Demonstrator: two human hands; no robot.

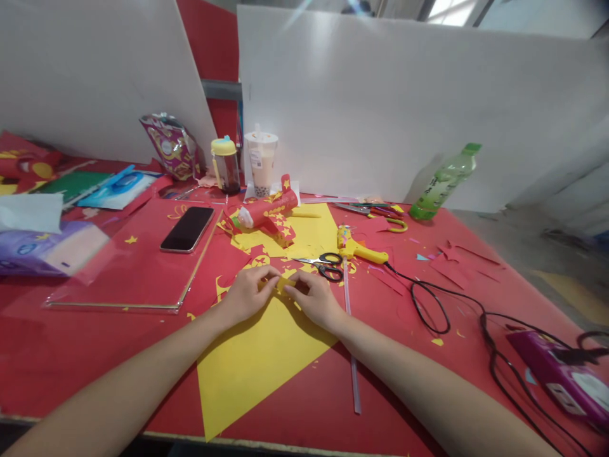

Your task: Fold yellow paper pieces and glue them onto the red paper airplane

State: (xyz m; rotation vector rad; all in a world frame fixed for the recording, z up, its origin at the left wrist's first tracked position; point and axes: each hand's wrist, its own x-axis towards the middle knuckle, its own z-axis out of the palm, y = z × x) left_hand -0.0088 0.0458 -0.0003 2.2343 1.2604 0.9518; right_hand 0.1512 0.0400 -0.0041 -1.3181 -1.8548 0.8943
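Between my left hand [251,293] and my right hand [314,298] is a small piece of yellow paper [284,285], pinched by the fingertips of both. They are above a large yellow sheet [259,362] that lies on the red tabletop. Just beyond my right hand rest black-handled scissors [329,265], their blades apart. A yellow glue gun [361,249] lies to the right of them, with a clear glue stick [353,355] running down beside my right wrist. Farther back lies a red paper plane-like model [271,212] with yellow stars, among yellow cut-outs.
A phone [188,229] lies on a clear plastic sleeve [118,279] at left, near a purple tissue pack [52,247]. A lidded jar [225,165], a milk tea cup [261,165] and a green bottle [442,184] stand behind. Black cord [457,293] loops toward a purple power strip [556,374].
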